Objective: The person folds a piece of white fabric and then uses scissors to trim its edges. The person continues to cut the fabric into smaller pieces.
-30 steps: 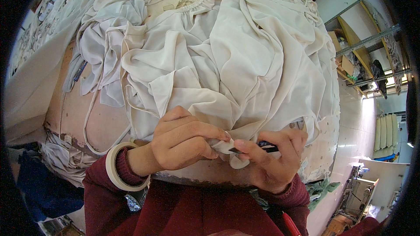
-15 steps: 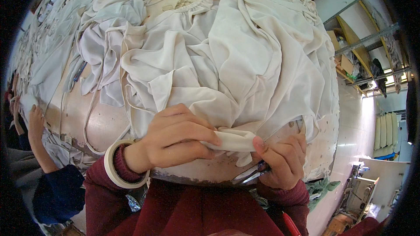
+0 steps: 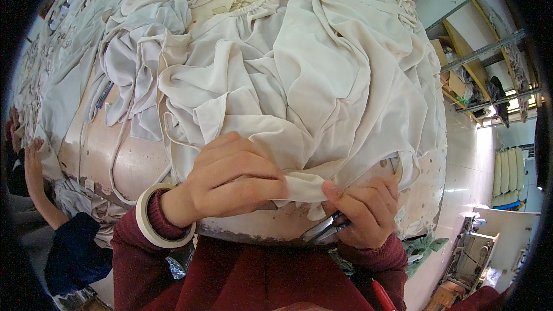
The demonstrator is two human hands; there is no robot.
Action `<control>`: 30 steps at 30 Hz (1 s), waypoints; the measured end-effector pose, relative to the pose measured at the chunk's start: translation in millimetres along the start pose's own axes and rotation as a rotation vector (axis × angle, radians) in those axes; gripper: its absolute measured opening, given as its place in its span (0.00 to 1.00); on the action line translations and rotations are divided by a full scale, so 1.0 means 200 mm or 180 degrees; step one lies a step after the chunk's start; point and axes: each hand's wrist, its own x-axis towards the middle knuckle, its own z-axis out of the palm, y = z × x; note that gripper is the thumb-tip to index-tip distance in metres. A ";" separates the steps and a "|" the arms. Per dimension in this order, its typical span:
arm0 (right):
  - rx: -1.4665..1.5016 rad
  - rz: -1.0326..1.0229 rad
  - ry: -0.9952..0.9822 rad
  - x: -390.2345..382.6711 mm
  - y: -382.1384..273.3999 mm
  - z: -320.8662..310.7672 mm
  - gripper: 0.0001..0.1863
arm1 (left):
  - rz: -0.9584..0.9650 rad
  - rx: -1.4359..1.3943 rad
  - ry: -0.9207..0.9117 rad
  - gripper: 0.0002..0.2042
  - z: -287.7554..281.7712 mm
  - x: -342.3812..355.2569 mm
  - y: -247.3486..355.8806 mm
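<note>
Cream fabric garments (image 3: pixel 322 75) lie heaped and wrinkled over the table before me. My left hand (image 3: pixel 236 175) is closed on a folded edge of a garment near the table's front. A short stretch of that edge (image 3: pixel 305 186) spans the gap to my right hand (image 3: pixel 366 210), whose thumb and fingers pinch its other end. Small metal thread snips (image 3: pixel 322 228) are also tucked in my right hand, their blades pointing left toward the table edge. A roll of cream tape (image 3: pixel 151 222) sits around my left wrist like a bracelet.
A co-worker's arm (image 3: pixel 43 190) in a dark blue sleeve reaches over fabric at the left. A blue pen (image 3: pixel 104 95) lies on the table. A red pen (image 3: pixel 382 295) shows near my right forearm. Shelving (image 3: pixel 487 57) stands to the right.
My right hand has shifted slightly left, and the fabric edge between my hands looks flatter. The co-worker's hand at the left has moved a little left.
</note>
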 end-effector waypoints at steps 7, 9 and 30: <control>0.0559 0.0154 -0.0202 0.04 0.01 0.04 0.25 | -0.0207 -0.1004 0.0178 0.10 0.09 0.00 0.02; 0.0822 0.0301 -0.0264 0.05 0.01 0.05 0.24 | -0.0079 -0.0953 0.0188 0.11 0.09 -0.01 0.02; 0.1618 0.0899 0.0121 0.07 -0.03 0.02 0.15 | 0.0340 -0.0285 0.0231 0.10 0.10 -0.02 0.03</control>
